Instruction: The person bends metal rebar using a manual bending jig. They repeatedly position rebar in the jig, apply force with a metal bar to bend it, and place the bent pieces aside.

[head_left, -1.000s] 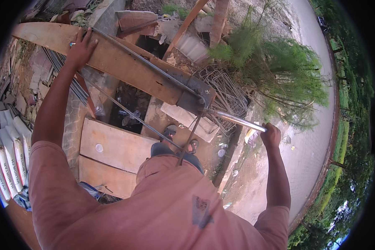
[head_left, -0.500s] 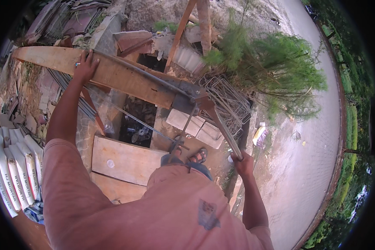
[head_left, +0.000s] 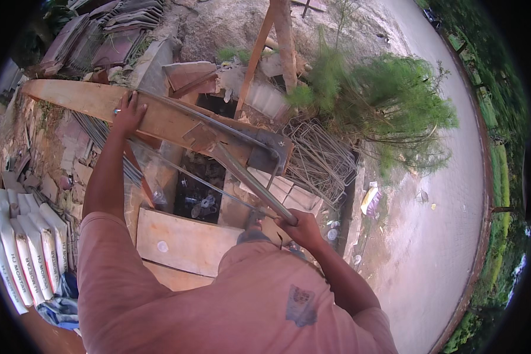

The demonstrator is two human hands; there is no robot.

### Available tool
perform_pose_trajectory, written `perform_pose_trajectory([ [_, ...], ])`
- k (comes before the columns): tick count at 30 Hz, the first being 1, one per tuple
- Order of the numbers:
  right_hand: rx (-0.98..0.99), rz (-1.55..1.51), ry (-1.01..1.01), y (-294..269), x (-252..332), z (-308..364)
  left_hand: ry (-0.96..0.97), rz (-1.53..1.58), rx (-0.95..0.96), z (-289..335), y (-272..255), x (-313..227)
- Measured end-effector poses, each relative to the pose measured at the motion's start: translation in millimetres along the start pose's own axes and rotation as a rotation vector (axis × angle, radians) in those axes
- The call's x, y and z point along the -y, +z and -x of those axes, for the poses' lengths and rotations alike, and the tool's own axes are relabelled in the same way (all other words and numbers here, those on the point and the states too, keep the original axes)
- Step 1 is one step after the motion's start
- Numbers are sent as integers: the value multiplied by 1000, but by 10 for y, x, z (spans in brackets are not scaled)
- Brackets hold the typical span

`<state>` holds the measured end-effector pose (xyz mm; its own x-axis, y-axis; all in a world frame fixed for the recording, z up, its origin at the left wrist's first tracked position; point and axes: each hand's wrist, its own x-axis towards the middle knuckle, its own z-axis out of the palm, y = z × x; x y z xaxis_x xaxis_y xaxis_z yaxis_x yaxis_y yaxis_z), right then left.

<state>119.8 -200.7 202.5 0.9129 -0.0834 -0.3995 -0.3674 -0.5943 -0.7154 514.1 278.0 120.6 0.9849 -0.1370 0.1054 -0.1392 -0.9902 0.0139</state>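
A long wooden plank (head_left: 165,121) stretches across in front of me from the far left. My left hand (head_left: 128,113) lies on it with fingers apart, by the end of a thin steel rod (head_left: 218,127). That rod runs along the plank's far edge and bends toward me at a dark metal plate (head_left: 264,154) on the right end. My right hand (head_left: 302,229) is wrapped round the handle of a bar-bending wrench (head_left: 251,180), a long metal tube. Its flat rusty head (head_left: 200,137) is over the middle of the plank, away from the bend.
Bent steel stirrups (head_left: 321,156) are heaped beyond the plank's right end, beside a feathery green bush (head_left: 383,106). Pale blocks (head_left: 289,192) lie below. A dark pit (head_left: 199,186) with litter opens near my feet. White sacks (head_left: 32,248) are stacked at the left.
My right hand has moved left with the wrench, whose head has come off the rod's bend at the plank's end onto mid-plank. My left hand stays on the plank.
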Motion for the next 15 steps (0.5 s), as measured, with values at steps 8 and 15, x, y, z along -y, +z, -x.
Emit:
perform_pose_trajectory([
  [8, 34, 15, -156, 146, 138, -126, -25, 483, -39, 55, -261, 265],
  [15, 81, -82, -59, -322, 529, -12, -540, 672, -197, 598, -630, 167],
])
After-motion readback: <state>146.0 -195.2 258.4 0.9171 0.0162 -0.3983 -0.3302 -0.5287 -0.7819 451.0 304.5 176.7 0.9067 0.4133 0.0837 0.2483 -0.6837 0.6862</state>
